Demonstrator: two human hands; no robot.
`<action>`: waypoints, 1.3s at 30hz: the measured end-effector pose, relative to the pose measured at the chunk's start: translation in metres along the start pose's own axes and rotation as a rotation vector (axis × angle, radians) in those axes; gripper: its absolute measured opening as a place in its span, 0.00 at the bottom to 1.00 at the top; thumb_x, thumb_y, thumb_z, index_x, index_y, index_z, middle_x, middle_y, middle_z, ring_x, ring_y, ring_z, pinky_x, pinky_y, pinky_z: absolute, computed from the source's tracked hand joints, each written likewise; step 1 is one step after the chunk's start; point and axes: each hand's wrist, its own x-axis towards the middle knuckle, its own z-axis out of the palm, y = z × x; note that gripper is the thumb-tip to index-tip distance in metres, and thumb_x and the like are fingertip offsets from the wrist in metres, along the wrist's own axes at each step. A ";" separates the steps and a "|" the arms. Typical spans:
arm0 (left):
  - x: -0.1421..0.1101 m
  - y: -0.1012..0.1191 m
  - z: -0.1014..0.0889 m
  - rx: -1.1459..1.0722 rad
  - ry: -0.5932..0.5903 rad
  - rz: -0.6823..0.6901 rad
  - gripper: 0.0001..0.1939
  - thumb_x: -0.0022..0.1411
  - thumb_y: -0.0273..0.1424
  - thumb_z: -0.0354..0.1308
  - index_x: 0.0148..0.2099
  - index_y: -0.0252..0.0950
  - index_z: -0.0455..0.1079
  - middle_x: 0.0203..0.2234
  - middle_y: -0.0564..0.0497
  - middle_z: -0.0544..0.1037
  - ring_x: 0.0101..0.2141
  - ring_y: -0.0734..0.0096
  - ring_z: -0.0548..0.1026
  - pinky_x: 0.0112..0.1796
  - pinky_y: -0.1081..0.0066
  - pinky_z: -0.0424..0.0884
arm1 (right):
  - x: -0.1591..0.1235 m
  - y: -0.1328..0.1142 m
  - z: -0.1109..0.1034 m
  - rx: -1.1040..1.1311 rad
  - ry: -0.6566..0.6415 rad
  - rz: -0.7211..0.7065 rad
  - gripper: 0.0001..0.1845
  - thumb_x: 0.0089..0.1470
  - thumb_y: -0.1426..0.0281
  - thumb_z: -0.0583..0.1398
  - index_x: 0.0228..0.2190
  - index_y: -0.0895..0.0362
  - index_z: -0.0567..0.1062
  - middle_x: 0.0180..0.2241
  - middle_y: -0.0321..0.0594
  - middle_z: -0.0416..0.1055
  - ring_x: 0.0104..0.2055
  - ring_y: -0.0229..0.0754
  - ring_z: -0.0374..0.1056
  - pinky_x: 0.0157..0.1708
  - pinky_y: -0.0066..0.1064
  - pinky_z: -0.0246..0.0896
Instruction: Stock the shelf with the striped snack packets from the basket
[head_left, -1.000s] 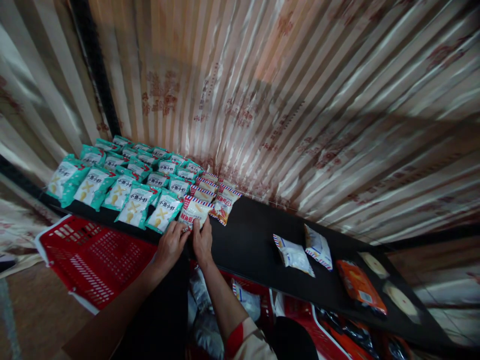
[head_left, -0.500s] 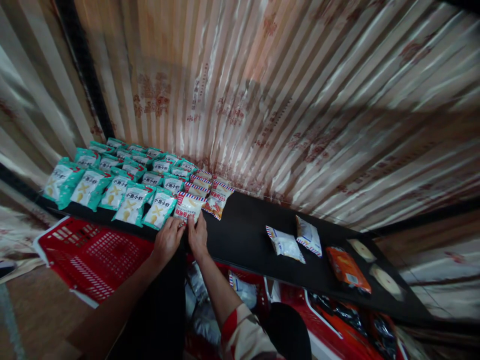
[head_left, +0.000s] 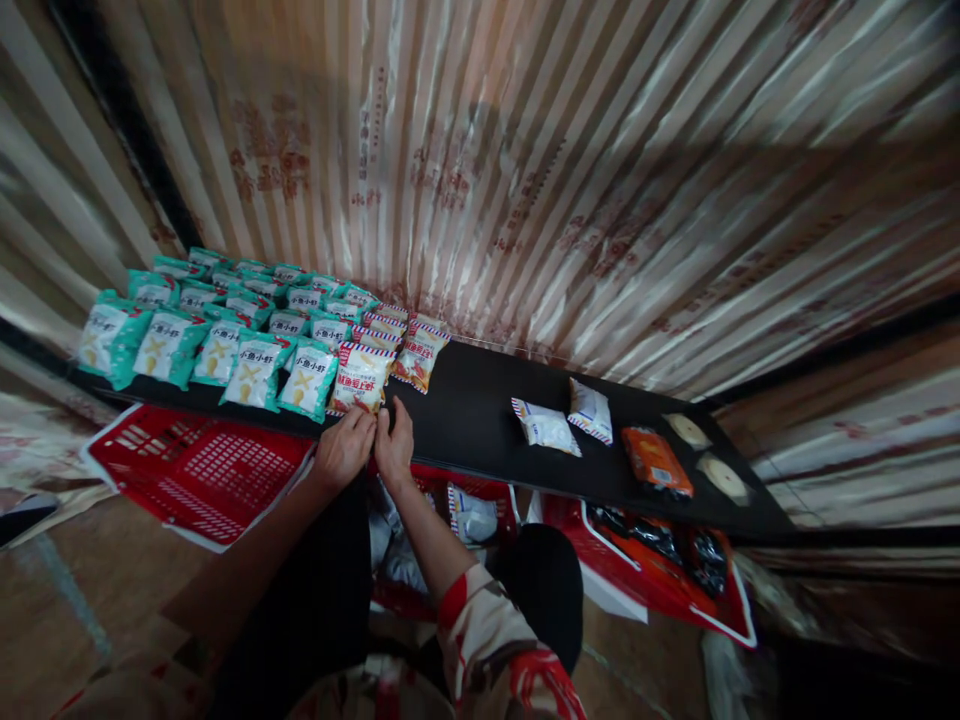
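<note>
A white and red snack bag [head_left: 358, 375] with a striped top edge stands at the front of the black shelf [head_left: 465, 425]. My left hand [head_left: 346, 447] has its fingers bent together at the bag's bottom edge, gripping there. Beside the lower right corner is my right hand [head_left: 394, 440], thumb and fingers apart, with nothing visible in it. More striped bags stand behind, one of them a red-and-white bag [head_left: 420, 355] to the right. On the left, several rows of teal snack bags [head_left: 256, 370] adjoin them.
Two white bags lie farther right, one a striped white bag [head_left: 546, 427]. Beyond them are an orange packet [head_left: 657, 462] and pale round discs [head_left: 724, 478]. Below the shelf sit red baskets, including an overhanging red basket [head_left: 187, 500]. A striped curtain [head_left: 480, 200] hangs behind.
My right thumb has come off the bag's front, and both hands now sit lower at its bottom edge. The bag stays in place. The camera view has shifted slightly.
</note>
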 end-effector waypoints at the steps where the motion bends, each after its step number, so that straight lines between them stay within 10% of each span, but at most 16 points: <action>1: -0.002 0.005 -0.001 0.001 -0.037 0.021 0.13 0.67 0.30 0.42 0.39 0.34 0.68 0.34 0.47 0.72 0.35 0.69 0.71 0.36 0.73 0.65 | -0.005 0.002 -0.003 0.003 0.016 -0.009 0.25 0.59 0.63 0.46 0.52 0.63 0.64 0.52 0.50 0.65 0.55 0.43 0.59 0.55 0.37 0.53; 14: -0.053 0.085 0.039 -0.235 -0.493 0.055 0.10 0.61 0.23 0.45 0.41 0.33 0.66 0.38 0.45 0.70 0.38 0.68 0.72 0.39 0.71 0.69 | -0.073 0.067 -0.073 -0.059 0.050 -0.276 0.22 0.51 0.78 0.46 0.46 0.60 0.69 0.44 0.46 0.70 0.49 0.40 0.63 0.52 0.35 0.57; 19: -0.079 0.104 0.058 -0.313 -0.684 0.081 0.14 0.59 0.21 0.44 0.44 0.32 0.66 0.42 0.43 0.71 0.42 0.65 0.72 0.44 0.67 0.67 | -0.096 0.100 -0.099 -0.269 0.037 -0.134 0.19 0.52 0.77 0.47 0.42 0.59 0.72 0.41 0.46 0.71 0.47 0.43 0.64 0.49 0.37 0.58; 26: -0.116 0.108 0.085 -0.387 -0.913 0.183 0.37 0.46 0.31 0.62 0.58 0.32 0.56 0.56 0.36 0.63 0.56 0.50 0.60 0.55 0.58 0.55 | -0.115 0.121 -0.131 -0.724 -0.502 0.225 0.17 0.59 0.70 0.48 0.38 0.61 0.75 0.38 0.50 0.75 0.43 0.44 0.70 0.44 0.31 0.59; 31: -0.124 0.104 0.093 -0.350 -0.934 0.182 0.44 0.42 0.30 0.64 0.61 0.34 0.52 0.60 0.36 0.56 0.59 0.48 0.55 0.56 0.55 0.52 | -0.115 0.122 -0.128 -0.752 -0.573 0.219 0.22 0.62 0.66 0.45 0.38 0.62 0.76 0.37 0.52 0.76 0.42 0.45 0.71 0.44 0.32 0.58; 39: -0.125 0.111 0.085 -0.476 -0.835 0.168 0.27 0.45 0.25 0.58 0.50 0.34 0.67 0.56 0.41 0.63 0.57 0.53 0.58 0.56 0.58 0.52 | -0.116 0.127 -0.116 -0.762 -0.476 0.190 0.23 0.62 0.62 0.47 0.37 0.62 0.76 0.40 0.52 0.74 0.46 0.44 0.68 0.44 0.31 0.58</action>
